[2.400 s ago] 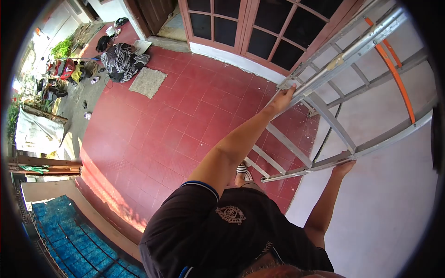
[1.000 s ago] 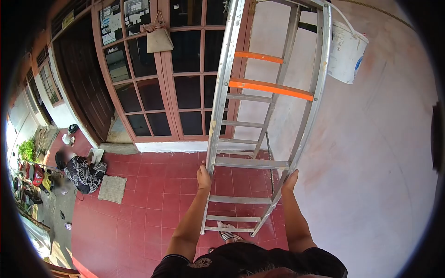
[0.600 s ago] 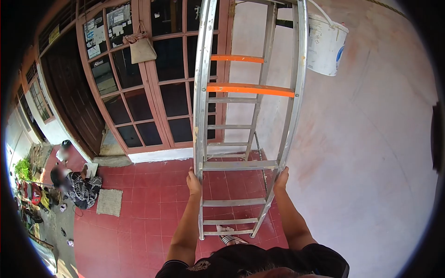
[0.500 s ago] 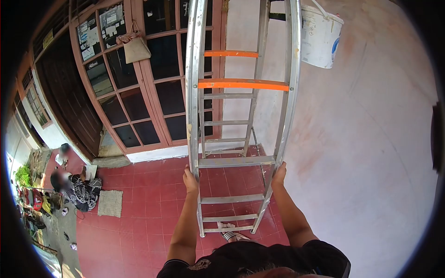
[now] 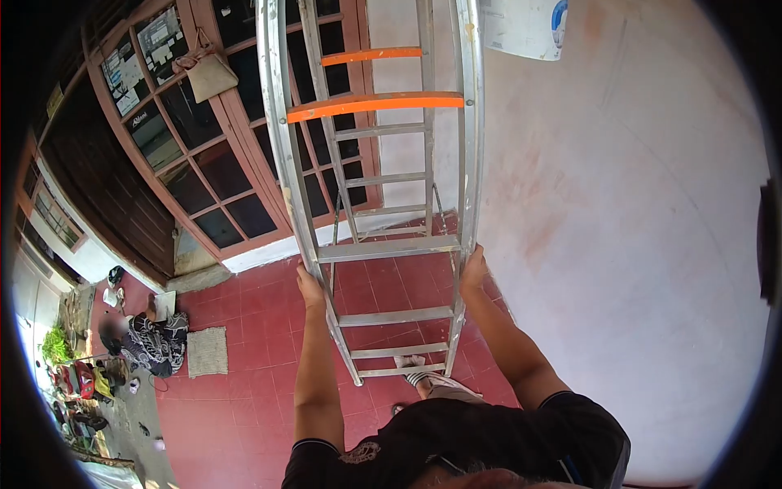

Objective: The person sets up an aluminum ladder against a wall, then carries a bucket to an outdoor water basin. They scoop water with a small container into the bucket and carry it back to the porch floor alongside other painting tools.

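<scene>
An aluminium stepladder (image 5: 389, 248) with orange cross braces stands in front of me, its two sides spread apart and its top out of view. My left hand (image 5: 309, 287) is closed around the left rail, just below the level of a wide step. On the opposite rail, my right hand (image 5: 472, 269) grips at about the same height. Some fingers of both hands are hidden by the rails. A white bucket (image 5: 525, 28) is beside the upper right rail, cut off by the top edge; what supports it is not visible.
A pale wall (image 5: 619, 244) rises to the right. Glazed doors (image 5: 220, 171), with a bag (image 5: 213, 77) hanging on them, stand behind the ladder. On the red tiled floor (image 5: 244, 424) a person (image 5: 155, 342) sits at the left near a mat (image 5: 208, 352).
The ladder's upper part has swung left in view, with both hands still on the rails. The bucket has risen partly out of view. One of my legs now shows beside the ladder's foot.
</scene>
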`<state>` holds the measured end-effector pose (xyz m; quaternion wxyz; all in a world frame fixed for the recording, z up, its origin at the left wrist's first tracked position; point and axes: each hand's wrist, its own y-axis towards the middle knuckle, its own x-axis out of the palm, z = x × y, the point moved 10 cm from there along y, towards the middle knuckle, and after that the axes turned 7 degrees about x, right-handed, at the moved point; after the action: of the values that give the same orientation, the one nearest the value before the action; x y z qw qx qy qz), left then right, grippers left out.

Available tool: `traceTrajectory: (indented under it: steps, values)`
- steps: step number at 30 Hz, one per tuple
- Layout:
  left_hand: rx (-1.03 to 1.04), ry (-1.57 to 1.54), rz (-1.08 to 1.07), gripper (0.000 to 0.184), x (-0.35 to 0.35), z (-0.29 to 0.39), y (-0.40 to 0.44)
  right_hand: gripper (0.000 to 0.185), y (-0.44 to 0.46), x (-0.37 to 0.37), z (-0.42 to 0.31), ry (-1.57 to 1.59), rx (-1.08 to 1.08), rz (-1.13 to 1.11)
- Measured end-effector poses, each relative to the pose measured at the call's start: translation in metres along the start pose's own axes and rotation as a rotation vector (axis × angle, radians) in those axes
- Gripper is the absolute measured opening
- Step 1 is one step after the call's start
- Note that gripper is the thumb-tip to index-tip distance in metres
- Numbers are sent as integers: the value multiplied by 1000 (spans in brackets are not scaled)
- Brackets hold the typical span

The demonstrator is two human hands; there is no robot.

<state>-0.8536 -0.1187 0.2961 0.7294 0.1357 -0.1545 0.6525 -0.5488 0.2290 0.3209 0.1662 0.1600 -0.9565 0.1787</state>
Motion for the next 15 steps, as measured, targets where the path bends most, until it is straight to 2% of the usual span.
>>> traceTrajectory:
  steps: [3, 5, 7, 9, 11, 15]
  values:
    - [11, 40, -17, 49, -4, -8, 14, 55, 40, -14, 21, -71, -166, -9]
    - [-2, 59, -11, 49, -1, -4, 13, 57, 19, -2, 8, -42, -101, -53]
    - [1, 32, -6, 50, 5, 0, 7, 55, 45, -14, 22, -104, -252, 0]
    - [-20, 16, 1, 51, 8, -1, 7, 51, 23, -1, 5, -85, -181, -94]
    - [-62, 28, -3, 52, -1, -14, 15, 48, -9, 2, -12, -26, -60, 29]
    - [8, 69, -71, 52, -6, -23, 29, 49, 3, -7, -1, -97, -118, 8]
